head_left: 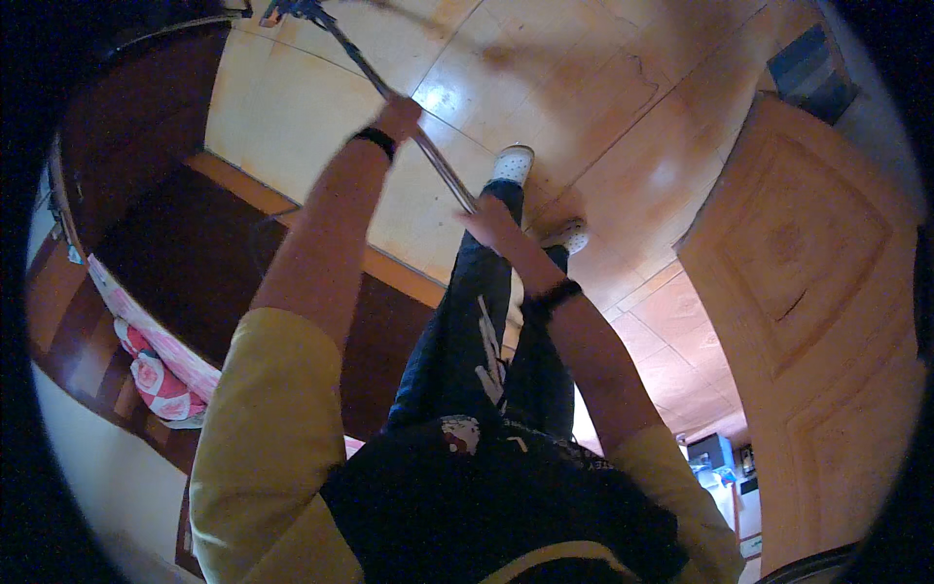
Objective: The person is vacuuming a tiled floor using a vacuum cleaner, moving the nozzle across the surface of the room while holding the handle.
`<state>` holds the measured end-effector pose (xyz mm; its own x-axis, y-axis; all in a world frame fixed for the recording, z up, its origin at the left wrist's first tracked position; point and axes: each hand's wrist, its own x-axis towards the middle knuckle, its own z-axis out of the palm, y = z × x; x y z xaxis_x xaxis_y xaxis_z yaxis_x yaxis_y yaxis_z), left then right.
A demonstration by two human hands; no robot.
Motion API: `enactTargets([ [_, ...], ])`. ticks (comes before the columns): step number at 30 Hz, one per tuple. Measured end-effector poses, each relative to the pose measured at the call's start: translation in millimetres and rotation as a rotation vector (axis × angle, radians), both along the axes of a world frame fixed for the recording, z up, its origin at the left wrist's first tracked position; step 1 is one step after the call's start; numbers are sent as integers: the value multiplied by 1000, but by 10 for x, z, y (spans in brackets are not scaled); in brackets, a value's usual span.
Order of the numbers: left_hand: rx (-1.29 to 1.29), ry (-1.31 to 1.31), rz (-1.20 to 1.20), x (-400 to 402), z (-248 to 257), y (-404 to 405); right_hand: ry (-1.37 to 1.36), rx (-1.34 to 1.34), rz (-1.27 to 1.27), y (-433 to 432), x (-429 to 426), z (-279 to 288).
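A long thin pole (443,166) slants across the view from the upper left down towards my body. My left hand (400,117) grips it partway along, with a dark band around the wrist. My right hand (496,223) is closed around the pole's lower end, also below a dark wristband. At the far end, a dark blue and orange head (288,11) is cut off by the picture's top rim, so its exact kind is hard to make out. The tiled floor (569,109) lies beneath the pole.
On the right stands a carved wooden door (795,241), with a dark striped mat (813,73) beyond it. Dark wooden furniture (175,219) with an orange-brown base edge runs along the left. A pink and white patterned cloth (157,372) lies there. My white dotted shoes (513,164) are on the tiles.
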<state>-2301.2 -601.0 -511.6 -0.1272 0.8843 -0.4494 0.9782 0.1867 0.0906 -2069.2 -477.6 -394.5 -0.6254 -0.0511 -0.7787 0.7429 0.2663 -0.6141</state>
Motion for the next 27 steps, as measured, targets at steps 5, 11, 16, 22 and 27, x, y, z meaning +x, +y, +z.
enactTargets([
  [5, -497, 191, 17, -384, 604, 554, 182, 177, -170, -62, -541, 326],
  [11, -267, -307, 51, 2237, 189, 732, -96, 140, -283, 133, 2272, 887],
  [16, -240, -1016, -362, 4839, 1541, 961, -700, 291, 41, 243, 4972, 2412],
  [22, -340, -1309, -392, 5524, 1406, 621, -786, 185, 114, 189, 4857, 2671],
  [27, -412, -1175, -301, 4023, 915, 814, -527, 114, 236, 47, 4793, 1331],
])
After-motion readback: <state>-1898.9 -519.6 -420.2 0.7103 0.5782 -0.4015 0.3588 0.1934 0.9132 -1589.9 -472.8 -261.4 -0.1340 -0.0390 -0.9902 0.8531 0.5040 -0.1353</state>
